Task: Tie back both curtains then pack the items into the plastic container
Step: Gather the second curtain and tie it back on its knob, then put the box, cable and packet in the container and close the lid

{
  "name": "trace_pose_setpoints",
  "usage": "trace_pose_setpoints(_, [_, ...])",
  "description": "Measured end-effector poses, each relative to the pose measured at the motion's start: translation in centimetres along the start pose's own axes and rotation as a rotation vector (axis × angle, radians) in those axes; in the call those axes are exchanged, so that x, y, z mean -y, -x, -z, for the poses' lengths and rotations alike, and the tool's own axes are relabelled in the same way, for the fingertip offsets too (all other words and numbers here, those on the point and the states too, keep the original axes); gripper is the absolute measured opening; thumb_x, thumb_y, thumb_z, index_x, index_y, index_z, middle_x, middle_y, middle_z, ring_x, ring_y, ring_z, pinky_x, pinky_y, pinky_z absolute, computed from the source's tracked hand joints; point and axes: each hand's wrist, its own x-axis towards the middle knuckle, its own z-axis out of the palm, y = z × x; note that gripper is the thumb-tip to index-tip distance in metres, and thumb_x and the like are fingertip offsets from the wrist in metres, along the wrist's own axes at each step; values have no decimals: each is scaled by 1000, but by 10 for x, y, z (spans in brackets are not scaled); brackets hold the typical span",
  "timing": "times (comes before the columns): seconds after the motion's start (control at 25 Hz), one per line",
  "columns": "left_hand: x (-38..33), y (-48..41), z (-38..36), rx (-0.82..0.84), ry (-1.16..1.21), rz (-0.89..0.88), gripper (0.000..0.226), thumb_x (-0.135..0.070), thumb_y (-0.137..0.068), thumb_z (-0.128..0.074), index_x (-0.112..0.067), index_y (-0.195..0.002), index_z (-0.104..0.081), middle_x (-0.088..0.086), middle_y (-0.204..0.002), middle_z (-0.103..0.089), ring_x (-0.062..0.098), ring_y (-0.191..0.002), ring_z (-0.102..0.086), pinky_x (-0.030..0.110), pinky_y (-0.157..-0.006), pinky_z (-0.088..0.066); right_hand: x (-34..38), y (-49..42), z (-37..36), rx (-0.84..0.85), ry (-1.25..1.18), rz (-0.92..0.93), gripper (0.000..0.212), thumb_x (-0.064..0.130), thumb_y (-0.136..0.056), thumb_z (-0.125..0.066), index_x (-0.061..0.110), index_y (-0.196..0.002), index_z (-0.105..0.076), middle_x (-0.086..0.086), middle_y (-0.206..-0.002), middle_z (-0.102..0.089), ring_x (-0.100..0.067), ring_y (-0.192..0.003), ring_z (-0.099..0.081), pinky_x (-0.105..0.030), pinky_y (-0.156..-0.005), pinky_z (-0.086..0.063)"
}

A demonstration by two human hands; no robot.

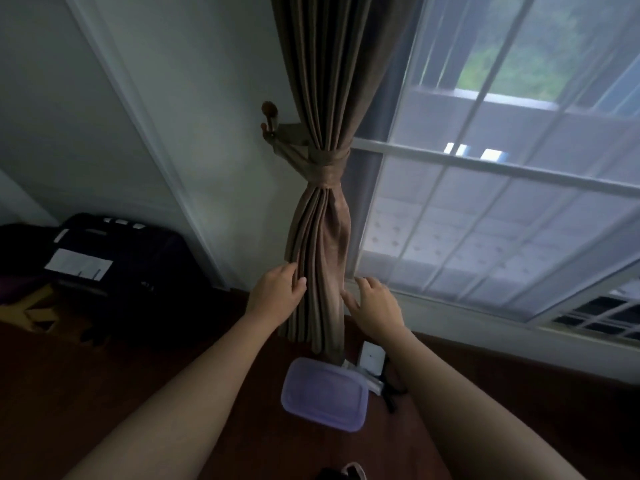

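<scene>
At the left edge of the window [485, 209], a brown curtain [325, 81] hangs gathered into a tight bundle, cinched at its waist by a tieback [325, 164] of the same cloth. The band runs left to a wooden hook [270, 119] on the white wall. Below the band the folds fall in a narrow column that ends just above a dark red-brown wooden surface [173, 358]; whether that is the floor or a bench I cannot tell. The left hand [277, 294] is at the column's left edge, its grip clamped on the outer folds, with the thumb lying across the front of the cloth and the fingers hidden behind it. The right hand [375, 306] is at the column's right edge, its grip apart: the fingers are spread and relaxed and only the thumb touches the fabric. The plastic container [323, 393], translucent with a pale purple lid on it, lies on the wood right under the curtain's hem, between the two forearms. Just beside its far right corner are a small white box [372, 356] and a black cable [389, 393]. Well apart on the left, against the wall, is a dark bag [131, 265] with a white paper [78, 264] on it. Sheer white fabric covers the window panes.
</scene>
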Motion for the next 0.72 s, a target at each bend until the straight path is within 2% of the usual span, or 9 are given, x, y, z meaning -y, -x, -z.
trace_pose_setpoints(0.12, [12, 35, -26, 115, -30, 32, 48, -29, -97, -45, -3, -136, -42, 16, -140, -46, 29, -128, -44, 37, -102, -40, -22, 42, -35, 63, 33, -101, 58, 46, -95, -40, 9, -138, -38, -13, -142, -42, -30, -131, -38, -39, -106, -33])
trace_pose_setpoints(0.32, [42, 94, -88, 279, -81, 78, 44, -26, -96, -45, -3, -134, -44, 15, -138, -47, 28, -128, -44, 38, -101, -40, -56, 111, -108, 216, 51, -229, 70, 51, -94, -39, 9, -147, -22, -13, -154, -24, -27, -143, -19, -39, -114, -22])
trace_pose_setpoints(0.6, [87, 135, -198, 383, -147, 228, 39, -26, -96, -44, -3, -128, -49, 16, -131, -53, 29, -120, -49, 38, -95, -42, -127, 163, -209, 307, 84, -259, 69, 48, -93, -42, 11, -146, -21, -12, -153, -27, -27, -142, -22, -38, -114, -24])
trace_pose_setpoints(0.72, [117, 137, -262, 371, -172, 252, 39, -26, -95, -46, -1, -125, -51, 18, -127, -55, 32, -115, -52, 39, -91, -44, -171, 159, -260, 267, 109, -266, 70, 49, -93, -42, 9, -147, -19, -13, -153, -25, -28, -143, -21, -38, -113, -22])
